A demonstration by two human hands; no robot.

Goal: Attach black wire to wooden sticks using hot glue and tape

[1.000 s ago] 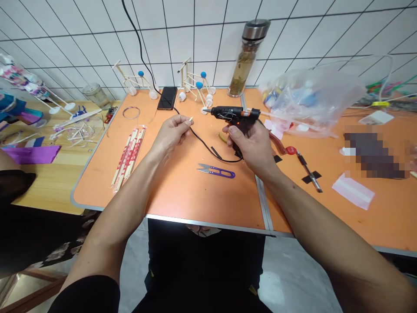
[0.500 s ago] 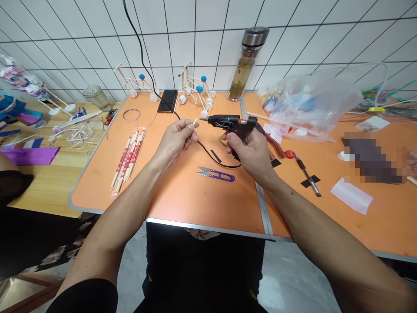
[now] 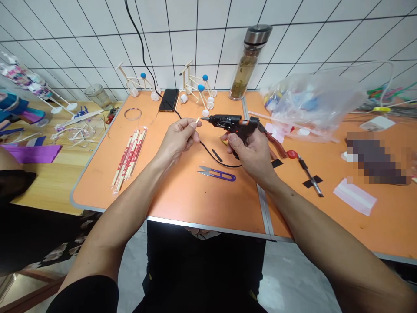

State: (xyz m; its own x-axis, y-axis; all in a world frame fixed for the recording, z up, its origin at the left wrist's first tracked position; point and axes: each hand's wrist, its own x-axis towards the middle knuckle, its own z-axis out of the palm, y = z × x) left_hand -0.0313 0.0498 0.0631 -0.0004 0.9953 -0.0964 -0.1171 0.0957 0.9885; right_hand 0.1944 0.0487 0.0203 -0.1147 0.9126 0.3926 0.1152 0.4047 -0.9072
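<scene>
My right hand [image 3: 249,150] is wrapped round the grip of a black hot glue gun [image 3: 224,121], its nozzle aimed left. Between the thumb and fingers of my left hand [image 3: 182,134] I pinch a short wooden stick [image 3: 197,120]. The stick's tip is right at the nozzle; whether they touch I cannot tell. Just below, a black cord [image 3: 208,153] curves over the table. Purple thread snips [image 3: 217,173] lie in front of my hands, beside a small black strip [image 3: 216,155].
Paper-wrapped chopsticks [image 3: 129,158] lie left on the orange table [image 3: 195,200]. Small stick models [image 3: 197,84] with blue balls stand behind, by a phone [image 3: 168,100] and a glass tea bottle [image 3: 249,63]. Right are a plastic bag [image 3: 319,100], red-handled pliers [image 3: 276,145] and a pen [image 3: 311,176].
My left hand has shifted the stick slightly, bringing its tip closer to the glue gun's nozzle. The right hand and gun look nearly still; the view has moved a little.
</scene>
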